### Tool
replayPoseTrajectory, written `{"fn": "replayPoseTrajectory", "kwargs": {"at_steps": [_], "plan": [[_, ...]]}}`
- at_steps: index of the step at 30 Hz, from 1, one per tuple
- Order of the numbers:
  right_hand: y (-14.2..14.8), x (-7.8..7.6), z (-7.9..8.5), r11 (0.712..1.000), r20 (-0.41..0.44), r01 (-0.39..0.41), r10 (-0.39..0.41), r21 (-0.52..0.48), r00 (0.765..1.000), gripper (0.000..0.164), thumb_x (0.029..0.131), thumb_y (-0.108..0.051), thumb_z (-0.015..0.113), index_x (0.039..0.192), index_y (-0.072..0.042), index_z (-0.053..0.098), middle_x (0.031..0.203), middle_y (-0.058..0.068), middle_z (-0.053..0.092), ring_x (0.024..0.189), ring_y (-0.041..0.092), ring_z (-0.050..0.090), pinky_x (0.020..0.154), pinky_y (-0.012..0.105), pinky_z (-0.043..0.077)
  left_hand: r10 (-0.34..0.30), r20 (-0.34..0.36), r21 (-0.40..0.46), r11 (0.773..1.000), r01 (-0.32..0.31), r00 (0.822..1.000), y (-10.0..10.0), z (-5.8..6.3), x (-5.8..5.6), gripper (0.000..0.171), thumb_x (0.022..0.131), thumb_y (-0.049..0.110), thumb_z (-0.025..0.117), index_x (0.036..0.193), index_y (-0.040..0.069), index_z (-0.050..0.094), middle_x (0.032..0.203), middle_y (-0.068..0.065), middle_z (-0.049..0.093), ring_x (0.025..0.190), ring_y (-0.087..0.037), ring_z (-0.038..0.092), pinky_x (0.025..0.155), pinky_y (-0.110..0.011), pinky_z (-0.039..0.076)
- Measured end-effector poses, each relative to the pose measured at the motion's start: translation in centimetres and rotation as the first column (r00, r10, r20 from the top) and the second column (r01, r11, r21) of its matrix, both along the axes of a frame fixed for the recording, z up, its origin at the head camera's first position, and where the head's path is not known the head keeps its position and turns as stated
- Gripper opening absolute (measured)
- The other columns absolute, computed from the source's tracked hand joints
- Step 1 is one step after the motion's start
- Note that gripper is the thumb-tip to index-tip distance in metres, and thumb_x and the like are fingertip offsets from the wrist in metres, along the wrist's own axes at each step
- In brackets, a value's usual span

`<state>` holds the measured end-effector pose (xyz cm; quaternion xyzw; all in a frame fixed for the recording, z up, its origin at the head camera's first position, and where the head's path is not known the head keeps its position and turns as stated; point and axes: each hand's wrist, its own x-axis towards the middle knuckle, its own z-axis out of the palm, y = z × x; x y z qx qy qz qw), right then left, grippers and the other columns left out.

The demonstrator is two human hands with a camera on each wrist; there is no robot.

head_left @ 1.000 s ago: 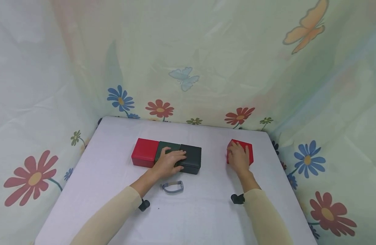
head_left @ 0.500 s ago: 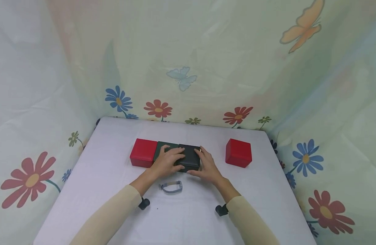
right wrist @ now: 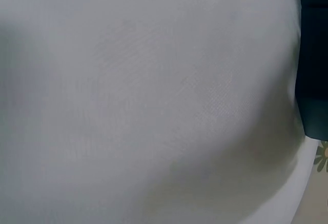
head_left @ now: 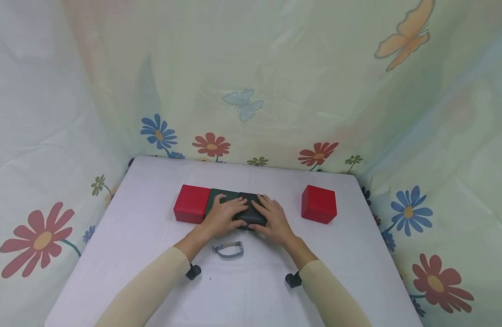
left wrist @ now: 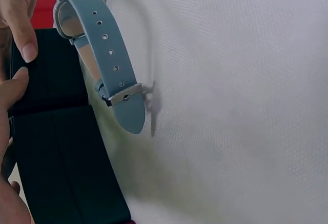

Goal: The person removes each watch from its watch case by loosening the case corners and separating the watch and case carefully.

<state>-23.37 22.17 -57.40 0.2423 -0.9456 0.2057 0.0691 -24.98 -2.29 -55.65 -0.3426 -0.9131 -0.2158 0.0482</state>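
In the head view, a black box (head_left: 251,214) stands at the right end of a touching row, beside a dark green box (head_left: 230,194). My left hand (head_left: 219,221) reaches over the green box and holds the black box's left part, thumb in front. From the right, my right hand (head_left: 274,222) grips the same box, fingers over its top. Both thumbs lie against the black box's front (left wrist: 51,80) in the left wrist view. A watch with a light blue strap (left wrist: 105,55) lies on its side before the row. The right wrist view shows only a dark box edge (right wrist: 313,60).
A red box (head_left: 193,200) touches the green one at the row's left end. Another red box (head_left: 318,204) stands apart to the right. All rest on a white-covered table (head_left: 251,290), with a flowered curtain (head_left: 275,68) around its back and sides.
My right hand has left the separate red box, moved left to the black box, and then shifted further over its top. My left hand has stayed nearly still.
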Motion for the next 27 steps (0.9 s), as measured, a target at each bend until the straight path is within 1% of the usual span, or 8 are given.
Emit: {"fn": "replayPoseTrajectory", "kwargs": {"at_steps": [3, 9, 11, 13, 16, 19, 22, 27], "plan": [[0.06, 0.08, -0.08, 1.0, -0.006, -0.01, 0.01, -0.015, 1.0, 0.083, 0.088, -0.05, 0.08, 0.159, -0.021, 0.046, 0.169, 0.009, 0.034, 0.159, 0.034, 0.026, 0.124, 0.063, 0.026, 0.0, -0.008, 0.003, 1.0, 0.0, 1.0, 0.04, 0.02, 0.04, 0.059, 0.092, 0.046, 0.078, 0.143, 0.02, 0.065, 0.154, 0.002, 0.057, 0.147, -0.014, 0.049, 0.122, -0.057, 0.02], [0.11, 0.07, -0.47, 0.998, 0.058, 0.056, -0.055, -0.032, 0.997, 0.09, 0.082, -0.05, 0.086, 0.159, -0.03, 0.043, 0.173, 0.011, 0.023, 0.159, 0.04, 0.018, 0.124, 0.066, 0.022, 0.004, -0.011, 0.005, 1.0, -0.004, 1.0, 0.2, 0.09, 0.16, 0.059, 0.091, 0.044, 0.08, 0.142, 0.019, 0.066, 0.154, 0.0, 0.057, 0.147, -0.016, 0.049, 0.122, -0.058, 0.02], [0.06, 0.02, -0.57, 0.998, 0.075, 0.057, -0.053, -0.04, 0.996, 0.093, 0.082, -0.049, 0.087, 0.16, -0.031, 0.041, 0.174, 0.011, 0.02, 0.159, 0.041, 0.017, 0.125, 0.065, 0.021, 0.014, -0.011, 0.016, 1.0, -0.014, 1.0, 0.26, 0.05, 0.24, 0.06, 0.089, 0.044, 0.082, 0.141, 0.018, 0.066, 0.154, -0.001, 0.057, 0.147, -0.017, 0.049, 0.121, -0.06, 0.019], [0.0, -0.04, -0.64, 0.998, 0.092, 0.048, -0.043, -0.05, 0.995, 0.094, 0.083, -0.048, 0.086, 0.162, -0.031, 0.038, 0.174, 0.011, 0.018, 0.16, 0.04, 0.018, 0.125, 0.064, 0.021, 0.026, -0.025, 0.031, 0.999, -0.025, 0.999, 0.32, -0.04, 0.33, 0.061, 0.087, 0.045, 0.083, 0.139, 0.017, 0.067, 0.153, -0.002, 0.058, 0.147, -0.019, 0.05, 0.121, -0.061, 0.019], [-0.11, -0.06, -0.64, 0.997, 0.115, 0.044, -0.036, -0.068, 0.993, 0.094, 0.084, -0.046, 0.086, 0.163, -0.032, 0.036, 0.175, 0.01, 0.016, 0.16, 0.039, 0.02, 0.125, 0.062, 0.025, 0.037, -0.044, 0.054, 0.998, -0.035, 0.998, 0.48, -0.24, 0.48, 0.063, 0.085, 0.044, 0.086, 0.138, 0.015, 0.068, 0.153, -0.004, 0.058, 0.147, -0.021, 0.05, 0.121, -0.062, 0.02], [-0.18, -0.02, -0.62, 0.995, 0.157, 0.068, -0.056, -0.07, 0.986, 0.097, 0.083, -0.045, 0.087, 0.163, -0.036, 0.033, 0.176, 0.007, 0.012, 0.16, 0.037, 0.022, 0.123, 0.059, 0.031, 0.039, -0.059, 0.057, 0.998, -0.036, 0.997, 0.63, -0.47, 0.64, 0.064, 0.084, 0.041, 0.087, 0.138, 0.015, 0.067, 0.153, -0.004, 0.058, 0.147, -0.021, 0.05, 0.121, -0.062, 0.022], [-0.16, 0.03, -0.7, 0.994, 0.182, 0.084, -0.072, -0.064, 0.981, 0.101, 0.082, -0.045, 0.088, 0.164, -0.039, 0.03, 0.177, 0.005, 0.009, 0.16, 0.036, 0.022, 0.122, 0.057, 0.035, 0.037, -0.066, 0.054, 0.998, -0.034, 0.997, 0.71, -0.61, 0.76, 0.064, 0.084, 0.04, 0.087, 0.139, 0.015, 0.066, 0.154, -0.004, 0.057, 0.147, -0.02, 0.049, 0.121, -0.061, 0.023], [0.04, 0.18, -0.85, 0.991, 0.201, 0.1, -0.081, -0.085, 0.976, 0.104, 0.081, -0.043, 0.09, 0.164, -0.042, 0.028, 0.177, 0.01, 0.001, 0.159, 0.042, 0.021, 0.118, 0.059, 0.038, 0.032, -0.098, 0.059, 0.998, -0.026, 0.995, 0.88, -0.83, 0.78, 0.063, 0.084, 0.042, 0.086, 0.138, 0.016, 0.067, 0.152, -0.004, 0.059, 0.146, -0.02, 0.051, 0.12, -0.061, 0.025]]}}
